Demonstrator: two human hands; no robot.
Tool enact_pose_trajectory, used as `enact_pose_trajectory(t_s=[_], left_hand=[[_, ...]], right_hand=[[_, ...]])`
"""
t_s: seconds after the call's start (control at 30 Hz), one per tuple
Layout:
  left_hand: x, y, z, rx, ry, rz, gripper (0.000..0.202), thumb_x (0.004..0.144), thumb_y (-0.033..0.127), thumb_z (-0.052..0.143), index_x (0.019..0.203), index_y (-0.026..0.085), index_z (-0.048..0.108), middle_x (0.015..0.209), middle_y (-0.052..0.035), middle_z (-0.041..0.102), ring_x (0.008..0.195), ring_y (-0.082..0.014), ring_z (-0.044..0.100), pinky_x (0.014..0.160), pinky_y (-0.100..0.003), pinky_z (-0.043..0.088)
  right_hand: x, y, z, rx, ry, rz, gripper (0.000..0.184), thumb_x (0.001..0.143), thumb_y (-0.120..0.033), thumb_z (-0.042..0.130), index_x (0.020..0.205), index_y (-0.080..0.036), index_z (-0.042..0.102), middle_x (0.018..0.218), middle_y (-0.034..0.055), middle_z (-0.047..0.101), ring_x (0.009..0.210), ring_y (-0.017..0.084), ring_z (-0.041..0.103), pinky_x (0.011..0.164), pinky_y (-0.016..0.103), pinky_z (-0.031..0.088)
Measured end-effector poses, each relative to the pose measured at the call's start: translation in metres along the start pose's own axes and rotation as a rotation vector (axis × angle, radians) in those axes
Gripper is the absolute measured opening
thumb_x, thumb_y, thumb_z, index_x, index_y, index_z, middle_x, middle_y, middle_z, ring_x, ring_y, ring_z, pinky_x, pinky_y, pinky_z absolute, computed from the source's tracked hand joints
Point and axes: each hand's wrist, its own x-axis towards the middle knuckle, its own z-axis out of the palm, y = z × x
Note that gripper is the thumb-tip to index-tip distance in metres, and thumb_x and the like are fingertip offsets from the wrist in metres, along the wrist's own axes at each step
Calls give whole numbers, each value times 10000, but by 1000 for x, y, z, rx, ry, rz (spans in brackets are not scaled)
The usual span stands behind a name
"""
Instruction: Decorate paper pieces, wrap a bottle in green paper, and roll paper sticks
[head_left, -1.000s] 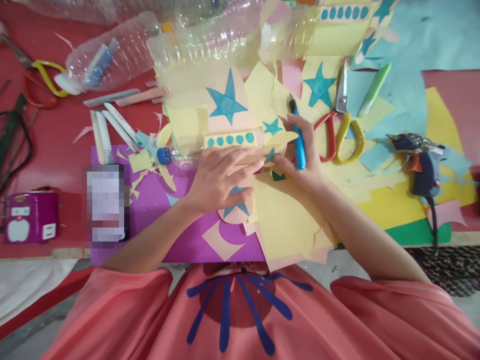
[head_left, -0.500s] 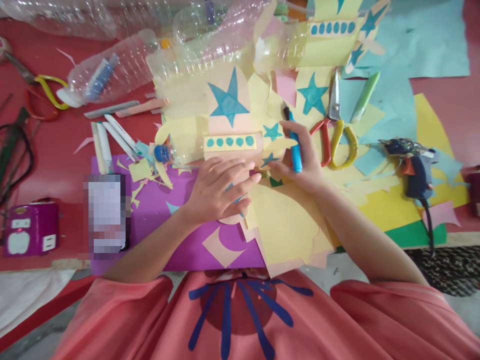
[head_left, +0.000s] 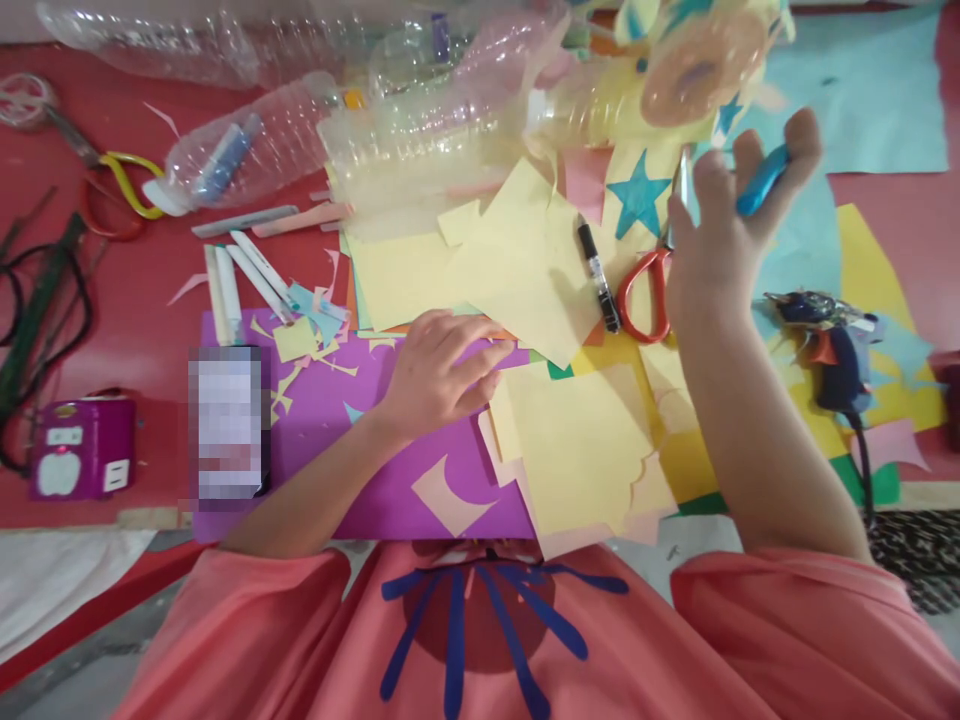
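My right hand (head_left: 724,230) is raised over the right side of the table, with a blue marker (head_left: 763,180) tucked between its fingers. Just beyond it, a paper-wrapped plastic bottle (head_left: 701,75) lies at the back with its round end towards me. My left hand (head_left: 446,370) is open, fingers outstretched, above the purple sheet (head_left: 375,480) and beside pale yellow paper (head_left: 517,260). Between the hands lies a black pen (head_left: 598,275), next to red-handled scissors (head_left: 643,297) that my right hand partly covers. A blue paper star (head_left: 639,193) rests behind the pen.
Clear plastic bottles (head_left: 247,145) line the back. On the left are a phone (head_left: 229,425), white markers (head_left: 229,295), paper scraps, another pair of scissors (head_left: 127,185) and a purple box (head_left: 82,450). A glue gun (head_left: 840,360) with a cord lies on the right.
The star-decorated bottle has left the middle, and my right hand has moved up and right with the blue marker. My left hand has stayed nearly in place. Yellow paper now shows there.
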Motion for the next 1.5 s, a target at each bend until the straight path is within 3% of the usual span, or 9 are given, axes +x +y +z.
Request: enact_pose_trajectory(t_s=[0.1,0.23,0.43,0.6,0.8,0.97,1.13,1.33,1.5], left_hand=[[0,-2,2,-22,-29,-29,102,899,173,505,890,192,605,875,-40,702,778,-170,626,806,-344,469],[0,-2,4,-62,-115,-11,181,895,147,491,736,187,569,731,-23,643,699,-158,571,697,-305,463],[0,-6,6,-29,-205,-90,251,927,197,449,707,187,571,677,-21,602,660,-163,544,670,-310,447],[-1,-12,4,-39,-248,-200,284,961,257,388,760,191,578,735,-35,633,708,-176,572,682,-319,436],[3,-7,0,-168,-315,-318,338,975,414,379,1089,178,592,846,-37,691,781,-184,632,751,-329,463],[14,-31,-45,41,-403,-583,228,901,200,429,1009,222,628,982,-40,703,863,-185,645,800,-330,487],[-1,-61,-86,338,-547,-895,255,812,215,485,1016,280,622,1060,-66,665,960,-308,611,739,-423,453],[-31,-89,-69,208,-451,-742,173,765,356,606,654,236,551,703,-29,526,651,-207,515,658,-375,412],[0,-58,-55,-68,-224,-693,59,823,289,587,829,232,600,781,9,667,715,-162,605,667,-306,471]], right_hand=[[-32,-12,16,143,88,18,572,827,-455,615,1266,-290,287,1460,134,398,1354,222,455,1096,466,408],[-77,-35,43,71,-154,-42,283,932,-399,492,1198,-313,448,1042,30,698,958,199,699,847,433,569],[-96,-40,56,-315,-532,-325,437,843,-97,432,1266,-180,497,1176,136,678,1119,248,637,923,443,551],[-96,-37,56,-401,-586,-412,617,773,-22,408,1361,-207,434,1281,119,637,1204,250,588,972,465,514],[-107,-41,63,-352,-552,-501,491,839,-129,495,1322,-198,439,1037,92,725,929,215,695,857,425,543],[-100,-40,52,-223,-496,-288,192,861,-285,616,1024,-242,525,1026,64,742,916,202,714,782,362,577],[-92,-44,44,-38,-480,-173,265,884,-461,577,1007,-230,535,992,88,737,941,197,709,821,361,573],[-88,-53,49,380,-531,291,500,837,-682,456,1023,-229,551,739,-1,668,639,139,648,606,298,546],[-80,-47,50,634,-516,541,387,771,-613,577,778,-245,457,531,-82,433,397,76,392,360,223,352]])
